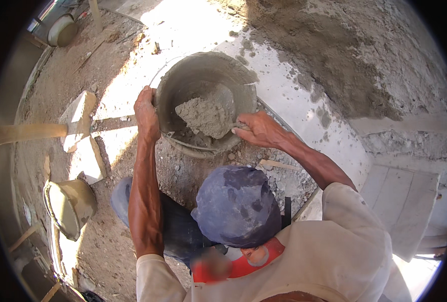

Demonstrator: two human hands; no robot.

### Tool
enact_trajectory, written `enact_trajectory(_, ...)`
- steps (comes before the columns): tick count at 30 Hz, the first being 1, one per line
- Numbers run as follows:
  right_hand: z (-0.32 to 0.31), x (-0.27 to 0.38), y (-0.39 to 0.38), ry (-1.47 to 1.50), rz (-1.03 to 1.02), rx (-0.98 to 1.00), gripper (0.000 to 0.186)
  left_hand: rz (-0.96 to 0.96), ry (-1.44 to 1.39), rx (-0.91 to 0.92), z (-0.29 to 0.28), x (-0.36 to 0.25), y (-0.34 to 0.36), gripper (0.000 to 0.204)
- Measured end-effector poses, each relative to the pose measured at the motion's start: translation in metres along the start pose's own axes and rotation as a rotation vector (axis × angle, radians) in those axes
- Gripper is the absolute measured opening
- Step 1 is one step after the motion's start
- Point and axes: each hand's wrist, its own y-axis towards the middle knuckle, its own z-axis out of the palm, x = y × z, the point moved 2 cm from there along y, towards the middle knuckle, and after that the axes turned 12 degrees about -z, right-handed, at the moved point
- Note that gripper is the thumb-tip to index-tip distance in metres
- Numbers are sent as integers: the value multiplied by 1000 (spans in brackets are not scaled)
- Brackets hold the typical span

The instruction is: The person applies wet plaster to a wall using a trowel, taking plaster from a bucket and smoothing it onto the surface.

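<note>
A mortar-smeared bucket (241, 73) stands in front of me, tipped a little, with grey mortar clinging to its inner wall. My left hand (146, 113) is closed on its left rim, thumb over the edge. Over the bucket's mouth, my right hand (264, 130) grips the handle of a trowel (240, 126). A heap of wet mortar (203, 118) lies at the trowel's end inside the bucket and hides the blade. A thin wire bail (159, 75) shows at the bucket's left side.
Left on the dirt lie pale broken blocks (80, 113) by a wooden bar (29, 134). A second bucket (72, 206) leans nearby; another container (62, 31) sits far left. Wet mortar (329, 55) covers the surface at upper right. A grey board (399, 196) is at right.
</note>
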Motion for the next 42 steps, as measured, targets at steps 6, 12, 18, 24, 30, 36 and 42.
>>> enact_trajectory(6,-59,20,12,-176,-207,-107,31,-165,-255,22,21,-15,-8,42)
enact_trajectory(12,-183,37,10,803,25,128,26,-109,-192,82,-8,-17,0,47)
enact_trajectory(18,-347,-106,-88,6,497,-683,31,-104,-151,128,25,-6,-2,47)
enact_trajectory(24,-297,-25,-146,255,448,-849,28,46,41,5,17,-20,-13,42)
enact_trajectory(30,-109,-39,-104,-214,339,-290,29,127,206,0,72,-35,-48,39)
enact_trajectory(36,-69,-30,-20,-774,114,32,24,98,178,-6,72,-41,-75,38)
enact_trajectory(42,-18,-45,5,-421,-48,412,18,155,138,-60,88,-26,-77,38)
